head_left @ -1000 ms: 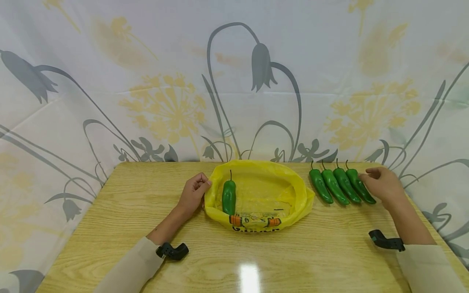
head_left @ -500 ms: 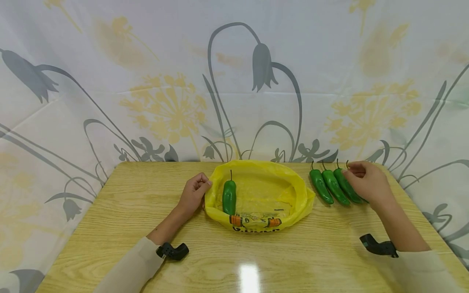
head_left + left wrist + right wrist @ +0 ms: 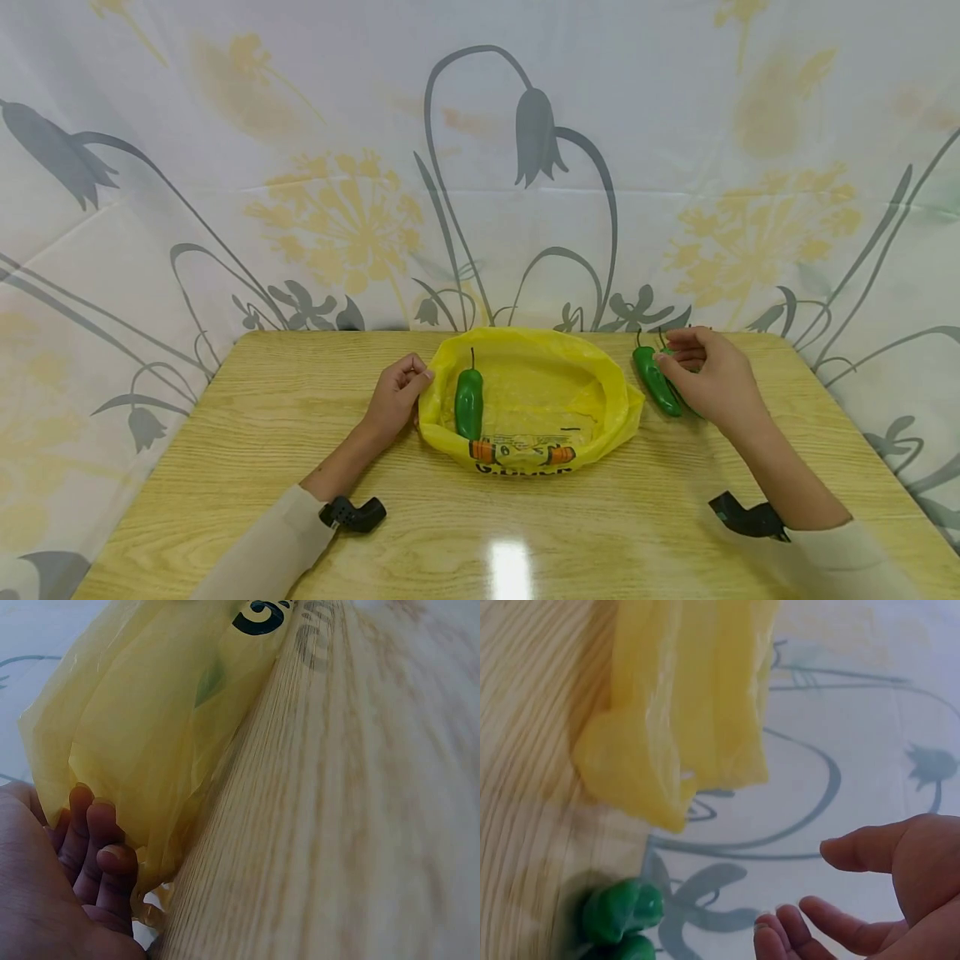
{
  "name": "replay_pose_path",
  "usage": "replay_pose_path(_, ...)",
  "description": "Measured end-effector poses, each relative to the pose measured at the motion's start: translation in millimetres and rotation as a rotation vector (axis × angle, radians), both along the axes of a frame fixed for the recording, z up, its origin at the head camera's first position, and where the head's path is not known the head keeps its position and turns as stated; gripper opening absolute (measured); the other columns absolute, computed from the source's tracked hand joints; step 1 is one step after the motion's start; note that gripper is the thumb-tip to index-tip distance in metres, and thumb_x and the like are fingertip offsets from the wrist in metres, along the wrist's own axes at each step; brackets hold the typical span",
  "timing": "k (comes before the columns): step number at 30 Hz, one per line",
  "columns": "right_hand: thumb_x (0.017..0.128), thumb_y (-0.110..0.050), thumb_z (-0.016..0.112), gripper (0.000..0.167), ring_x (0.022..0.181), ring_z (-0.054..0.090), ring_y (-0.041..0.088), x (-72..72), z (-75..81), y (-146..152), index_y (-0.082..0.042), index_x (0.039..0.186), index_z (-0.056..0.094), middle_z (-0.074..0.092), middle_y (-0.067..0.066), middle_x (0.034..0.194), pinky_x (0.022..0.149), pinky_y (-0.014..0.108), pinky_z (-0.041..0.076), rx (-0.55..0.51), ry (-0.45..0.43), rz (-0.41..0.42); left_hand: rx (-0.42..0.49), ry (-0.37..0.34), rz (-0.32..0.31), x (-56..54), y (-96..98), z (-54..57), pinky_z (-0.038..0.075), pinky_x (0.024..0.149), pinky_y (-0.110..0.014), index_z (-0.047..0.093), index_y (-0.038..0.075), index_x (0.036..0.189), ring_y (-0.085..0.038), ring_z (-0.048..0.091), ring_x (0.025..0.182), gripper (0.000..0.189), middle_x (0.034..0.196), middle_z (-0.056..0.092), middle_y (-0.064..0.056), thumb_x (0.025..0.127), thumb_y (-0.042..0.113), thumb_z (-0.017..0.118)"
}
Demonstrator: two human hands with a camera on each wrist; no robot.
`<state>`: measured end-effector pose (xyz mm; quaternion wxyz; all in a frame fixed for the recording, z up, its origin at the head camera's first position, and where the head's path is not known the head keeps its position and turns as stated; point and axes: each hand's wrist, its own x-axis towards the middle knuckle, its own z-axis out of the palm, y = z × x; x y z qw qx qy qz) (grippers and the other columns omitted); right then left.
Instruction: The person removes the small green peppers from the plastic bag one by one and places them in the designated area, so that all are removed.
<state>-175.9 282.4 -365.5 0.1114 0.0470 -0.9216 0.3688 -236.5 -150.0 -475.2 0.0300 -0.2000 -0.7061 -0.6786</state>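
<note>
A yellow plastic bag (image 3: 626,404) lies open-mouthed on the table, printed in front. Inside, at its left end, is one green chili pepper (image 3: 469,404). My left hand (image 3: 393,398) pinches the bag's left rim between thumb and fingers; the left wrist view has its curled fingertips (image 3: 105,817) against the yellow film. Right of the bag my right hand (image 3: 712,379) hovers over a row of green chili peppers (image 3: 654,379), hiding most of them. In the right wrist view its thumb and fingers stand apart with nothing between them, and pepper ends (image 3: 622,907) show below the bag.
The wooden table (image 3: 300,367) backs onto a white flower-patterned cloth (image 3: 337,100). Black wrist cameras (image 3: 352,515) sit on both forearms.
My right hand has moved left along the row, from its rightmost pepper toward the peppers nearest the bag. The left hand, the bag and the pepper in it have stayed put.
</note>
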Motion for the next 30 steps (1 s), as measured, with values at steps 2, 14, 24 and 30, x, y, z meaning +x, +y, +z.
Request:
replay_pose_path(2,0.107,-0.024,0.066,0.045,0.109,0.065,0.040,1.8,0.7,-7,0.008,0.138,0.059,0.063,0.027,0.127,0.081,0.009,0.045,0.015,0.015,0.018,-0.002,0.001,0.002,-0.1,-0.1,0.0,0.042,0.038,-0.025,0.054,-0.007,0.092,-0.016,0.043,0.038,0.019,0.054,0.044,-0.013,0.108,0.004,0.054)
replay_pose_path(14,0.103,-0.016,0.072,0.039,0.108,0.066,0.036,11.7,-2.1,-38,0.003,0.135,0.062,0.064,0.022,0.125,0.093,0.043,0.056,0.027,0.063,0.099,-0.008,0.012,0.008,-1.0,0.3,-0.4,0.041,0.038,-0.024,0.055,-0.007,0.092,-0.015,0.042,0.039,0.019,0.055,0.041,-0.019,0.107,0.004,0.054)
replay_pose_path(24,0.098,-0.008,0.075,0.032,0.108,0.064,0.038,13.4,-8.8,-67,0.001,0.127,0.066,0.065,0.018,0.121,0.097,0.056,0.055,0.001,0.109,0.175,0.001,0.006,0.005,0.1,0.3,0.1,0.041,0.038,-0.024,0.055,-0.005,0.092,-0.015,0.042,0.038,0.018,0.056,0.039,-0.025,0.107,0.004,0.054)
replay_pose_path(30,0.097,-0.008,0.077,0.029,0.105,0.065,0.032,12.8,-11.8,-85,-0.001,0.124,0.068,0.066,0.013,0.117,0.094,0.052,0.057,0.003,0.136,0.208,-0.006,0.012,0.010,0.2,0.3,0.2,0.041,0.039,-0.024,0.055,-0.007,0.092,-0.016,0.042,0.038,0.018,0.056,0.038,-0.025,0.107,0.003,0.054)
